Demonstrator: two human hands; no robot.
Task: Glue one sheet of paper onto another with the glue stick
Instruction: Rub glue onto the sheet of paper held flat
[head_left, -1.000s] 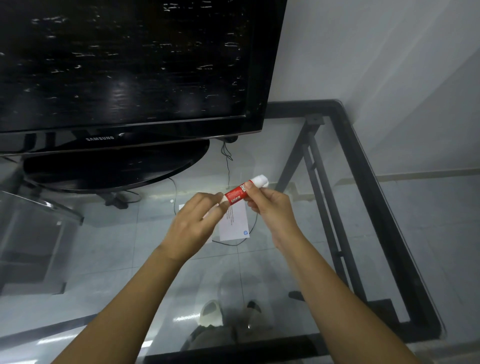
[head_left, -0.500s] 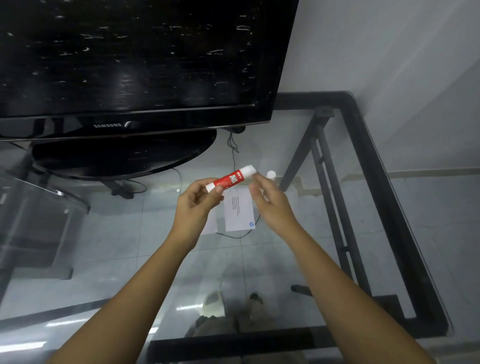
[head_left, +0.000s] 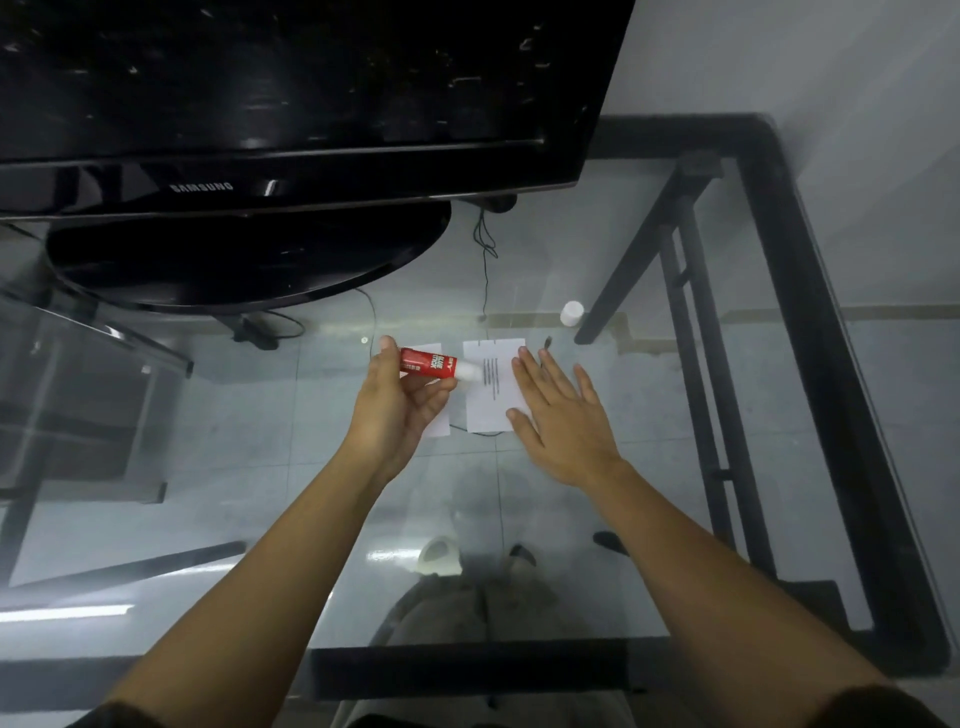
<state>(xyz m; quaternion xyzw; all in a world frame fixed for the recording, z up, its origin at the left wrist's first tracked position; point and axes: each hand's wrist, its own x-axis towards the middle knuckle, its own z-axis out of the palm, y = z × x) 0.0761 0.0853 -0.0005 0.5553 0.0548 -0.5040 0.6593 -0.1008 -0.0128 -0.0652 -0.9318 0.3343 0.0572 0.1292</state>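
While the left hand (head_left: 395, 400) clamps its fingers (head_left: 434, 391) round the red glue stick (head_left: 428, 364), the right hand (head_left: 558, 415) lies flat with its fingers (head_left: 550, 374) spread apart, pressing on the right edge of the printed sheet (head_left: 491, 384). That sheet lies on the glass desk (head_left: 649, 519). The stick is held level, its bare white tip pointing at the sheet's left edge and just over it; whether the tip touches the paper cannot be told. A second sheet (head_left: 439, 423) lies just left of the printed sheet, mostly hidden under the left hand. The white cap (head_left: 571, 313) stands on the glass beyond the sheet's far right corner, well clear of both hands.

The paper looks thin, light and limp, and on smooth glass it would likely skid or crease under a dragged stick, so a flat palm on the side away from the glue seems the sound way to pin it. The stick looks like a small, stiff, light plastic tube; a hold round its barrel near the base, as here, leaves the tip free. Its soft glue would likely smear with gentle pressure, and a hard push could wrinkle or tear the paper.
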